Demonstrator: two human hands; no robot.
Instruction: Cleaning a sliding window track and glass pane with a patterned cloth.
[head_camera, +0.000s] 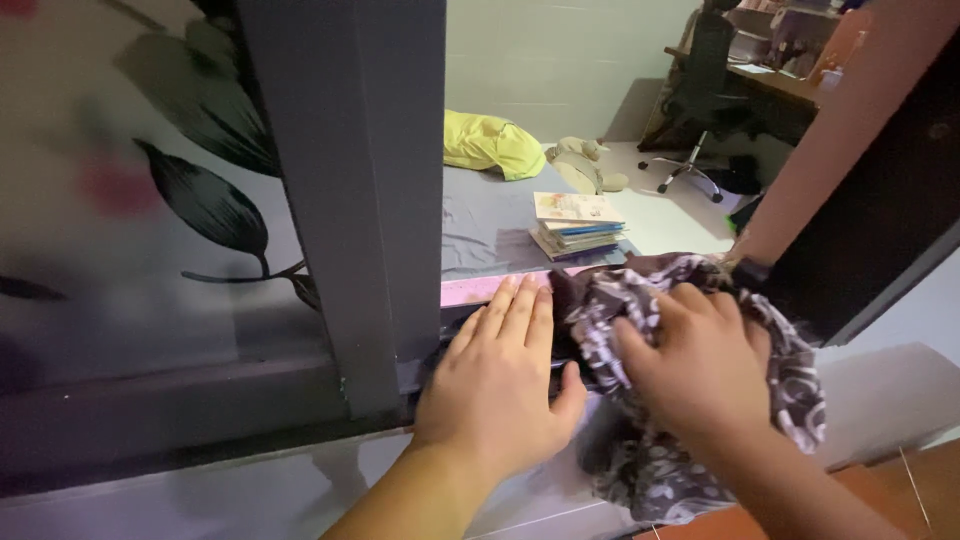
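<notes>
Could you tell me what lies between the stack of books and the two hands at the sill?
In the head view, a pink strip runs along the edge between the stack of books and the left hand; the right hand presses a patterned cloth.

Both forearms are coming up from the bottom edge and angling inward, bare to the wrist, so the two hands are sitting just beside each other near the middle of the view. The left hand (503, 380) is lying flat, palm down, fingers straight and pressed together pointing away from the body, with the thumb sticking out toward the other hand. The right hand (700, 365) is curling over with knuckles raised and fingers (640, 345) bent down and spread a bit, clutching rather than lying flat, and its wrist is tilting up slightly compared with the left.
</notes>
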